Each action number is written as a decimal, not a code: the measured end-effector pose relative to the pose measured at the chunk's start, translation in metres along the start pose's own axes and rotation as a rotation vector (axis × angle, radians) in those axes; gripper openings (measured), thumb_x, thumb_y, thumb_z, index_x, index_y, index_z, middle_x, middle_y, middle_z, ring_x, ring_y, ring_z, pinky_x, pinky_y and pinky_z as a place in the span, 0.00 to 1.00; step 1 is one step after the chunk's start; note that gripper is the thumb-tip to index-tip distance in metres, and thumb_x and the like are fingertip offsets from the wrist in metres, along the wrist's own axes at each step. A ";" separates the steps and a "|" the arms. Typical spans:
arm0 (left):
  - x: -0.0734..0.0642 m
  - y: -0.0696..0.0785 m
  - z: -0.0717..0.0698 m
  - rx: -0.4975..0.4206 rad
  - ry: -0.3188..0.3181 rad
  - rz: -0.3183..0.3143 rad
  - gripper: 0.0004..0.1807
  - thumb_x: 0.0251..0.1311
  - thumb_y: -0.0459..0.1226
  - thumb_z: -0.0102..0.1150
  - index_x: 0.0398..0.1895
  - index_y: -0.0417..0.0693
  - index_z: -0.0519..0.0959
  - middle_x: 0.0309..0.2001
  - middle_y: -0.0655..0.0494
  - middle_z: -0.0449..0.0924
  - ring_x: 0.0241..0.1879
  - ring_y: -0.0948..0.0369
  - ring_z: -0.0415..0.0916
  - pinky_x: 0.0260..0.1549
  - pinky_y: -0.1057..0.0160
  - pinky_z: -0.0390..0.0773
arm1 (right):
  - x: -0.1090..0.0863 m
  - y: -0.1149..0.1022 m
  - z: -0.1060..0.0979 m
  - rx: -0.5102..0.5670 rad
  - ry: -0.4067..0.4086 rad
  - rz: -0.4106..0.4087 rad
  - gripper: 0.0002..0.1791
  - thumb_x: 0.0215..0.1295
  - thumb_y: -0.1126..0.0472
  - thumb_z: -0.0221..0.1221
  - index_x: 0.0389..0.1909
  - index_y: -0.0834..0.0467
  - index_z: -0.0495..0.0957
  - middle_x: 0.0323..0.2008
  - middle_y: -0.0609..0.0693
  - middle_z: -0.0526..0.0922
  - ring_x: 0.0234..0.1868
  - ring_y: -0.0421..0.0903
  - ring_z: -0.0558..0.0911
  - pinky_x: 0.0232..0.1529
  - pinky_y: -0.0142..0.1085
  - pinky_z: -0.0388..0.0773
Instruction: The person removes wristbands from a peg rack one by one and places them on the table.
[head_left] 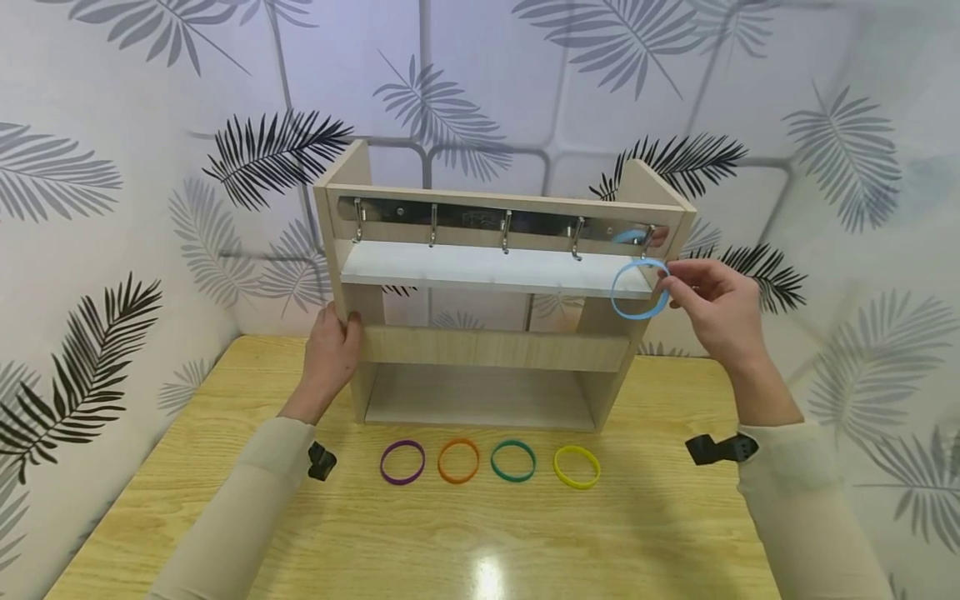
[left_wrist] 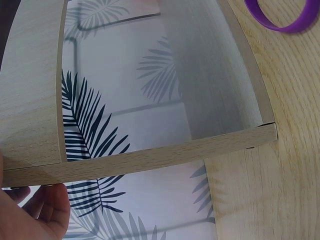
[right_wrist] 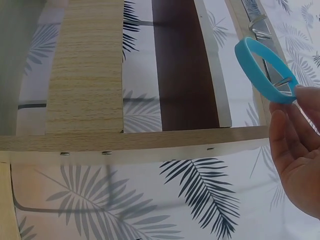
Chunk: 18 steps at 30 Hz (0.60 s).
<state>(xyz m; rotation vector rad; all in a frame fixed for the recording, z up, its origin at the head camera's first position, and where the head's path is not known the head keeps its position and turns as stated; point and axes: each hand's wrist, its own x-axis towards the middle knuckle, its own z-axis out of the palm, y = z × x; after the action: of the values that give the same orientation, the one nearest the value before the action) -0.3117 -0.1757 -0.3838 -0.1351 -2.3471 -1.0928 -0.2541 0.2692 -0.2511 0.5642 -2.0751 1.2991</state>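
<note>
A light blue silicone wristband (head_left: 636, 317) is pinched between the thumb and fingers of my right hand (head_left: 720, 308). It is held just below and in front of the rightmost metal hook (head_left: 645, 242) of a wooden shelf unit (head_left: 495, 348). In the right wrist view the blue band (right_wrist: 256, 70) overlaps a hook, and I cannot tell whether they touch. My left hand (head_left: 330, 348) grips the unit's left side panel, thumb toward the front. From the left wrist view, that hand's fingers (left_wrist: 52, 200) are curled behind the panel edge.
Purple (head_left: 402, 482), orange (head_left: 458, 481), green (head_left: 513, 479) and yellow (head_left: 577, 486) wristbands lie in a row on the wooden table (head_left: 420, 542), before the unit. Several hooks line a shiny metal strip (head_left: 468, 217). A leaf-patterned wall (head_left: 495, 75) stands behind.
</note>
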 end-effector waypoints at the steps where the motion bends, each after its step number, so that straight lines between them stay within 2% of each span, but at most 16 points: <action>1: 0.000 0.000 0.000 -0.001 -0.003 -0.002 0.28 0.70 0.43 0.35 0.61 0.26 0.62 0.46 0.31 0.69 0.43 0.39 0.72 0.39 0.41 0.72 | 0.000 0.000 0.000 -0.001 0.000 0.002 0.11 0.59 0.74 0.59 0.42 0.76 0.76 0.32 0.39 0.82 0.28 0.37 0.78 0.31 0.24 0.75; 10: 0.000 -0.002 0.000 -0.006 -0.006 -0.002 0.28 0.70 0.42 0.35 0.62 0.26 0.61 0.48 0.30 0.68 0.46 0.38 0.71 0.42 0.40 0.72 | -0.003 -0.003 0.001 -0.002 -0.011 -0.004 0.10 0.58 0.74 0.60 0.40 0.76 0.76 0.30 0.38 0.82 0.26 0.38 0.78 0.30 0.25 0.76; 18: 0.000 -0.002 0.001 -0.006 0.003 0.000 0.28 0.70 0.43 0.36 0.62 0.26 0.61 0.47 0.30 0.69 0.45 0.37 0.72 0.41 0.40 0.72 | -0.013 -0.001 0.002 -0.004 -0.044 -0.013 0.10 0.57 0.77 0.60 0.40 0.77 0.76 0.29 0.37 0.81 0.25 0.34 0.79 0.30 0.23 0.76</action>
<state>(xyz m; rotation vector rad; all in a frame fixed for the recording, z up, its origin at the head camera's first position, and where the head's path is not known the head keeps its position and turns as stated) -0.3126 -0.1763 -0.3860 -0.1356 -2.3410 -1.0997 -0.2447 0.2678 -0.2603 0.6091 -2.1054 1.2857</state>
